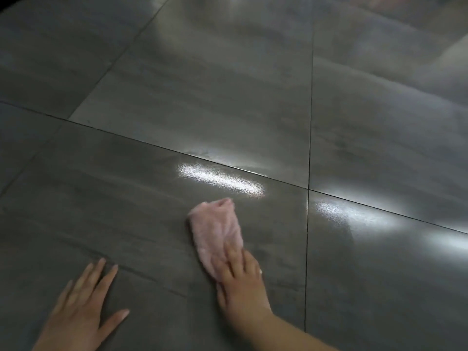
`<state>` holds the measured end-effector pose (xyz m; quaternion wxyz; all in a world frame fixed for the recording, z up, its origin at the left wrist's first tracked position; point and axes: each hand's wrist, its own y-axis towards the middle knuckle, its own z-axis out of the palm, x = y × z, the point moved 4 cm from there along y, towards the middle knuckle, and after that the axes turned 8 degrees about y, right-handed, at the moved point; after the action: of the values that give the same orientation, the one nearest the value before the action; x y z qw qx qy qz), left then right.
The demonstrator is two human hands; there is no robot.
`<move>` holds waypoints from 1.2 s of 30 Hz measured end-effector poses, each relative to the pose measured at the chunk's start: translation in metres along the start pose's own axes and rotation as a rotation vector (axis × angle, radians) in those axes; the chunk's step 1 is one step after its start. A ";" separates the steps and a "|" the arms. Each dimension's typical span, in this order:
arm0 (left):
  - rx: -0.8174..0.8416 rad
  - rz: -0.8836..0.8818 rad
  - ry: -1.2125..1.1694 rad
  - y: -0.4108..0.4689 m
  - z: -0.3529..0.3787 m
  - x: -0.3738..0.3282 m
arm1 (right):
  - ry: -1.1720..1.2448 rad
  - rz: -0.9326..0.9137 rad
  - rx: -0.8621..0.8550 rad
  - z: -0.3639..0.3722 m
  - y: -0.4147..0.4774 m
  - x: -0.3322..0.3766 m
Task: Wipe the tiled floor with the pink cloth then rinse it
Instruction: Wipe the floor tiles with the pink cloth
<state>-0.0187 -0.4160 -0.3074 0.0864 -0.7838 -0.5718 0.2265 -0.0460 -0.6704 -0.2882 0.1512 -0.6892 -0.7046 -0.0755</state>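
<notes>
— What's nearest?

— The left hand (83, 307), low on the left. It lies flat on the floor (177, 97) with fingers spread and straight, holding nothing.

— And the cloth?

— The cloth (215, 231) is pale pink and fuzzy, bunched into a long crumpled wad. It lies on the near tile, a little right of centre, its far end pointing up toward a bright streak of glare (220, 179). Its edges are blurred.

— Who has it?

— The right hand (240, 282). It rests on the cloth's near end, palm down, fingers laid out straight over the fabric and pressing it to the tile, not curled round it. The forearm runs in from the lower right corner.

— How far apart are the hands?

— Well apart, with bare tile between them.

— What else is there?

— Large dark grey tiles, glossy, with faint streaks in them. Thin dark grout lines (310, 122) cross just beyond and to the right of the cloth. A second patch of glare sits on the tile to the right. Nothing lies in the cloth's way.
</notes>
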 end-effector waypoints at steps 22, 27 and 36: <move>-0.043 -0.030 0.074 -0.008 -0.003 0.008 | -0.018 -0.187 0.055 0.012 0.027 0.052; -0.003 -0.071 0.192 -0.013 -0.003 0.019 | -0.122 -0.063 0.007 -0.012 0.047 -0.021; -0.020 -0.448 -0.388 -0.062 -0.054 0.003 | 0.229 0.784 0.100 -0.108 -0.008 -0.076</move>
<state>-0.0461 -0.3858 -0.2365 0.0155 -0.5811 -0.7385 0.3416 -0.0416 -0.7769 -0.2097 0.2794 -0.8843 -0.3701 -0.0541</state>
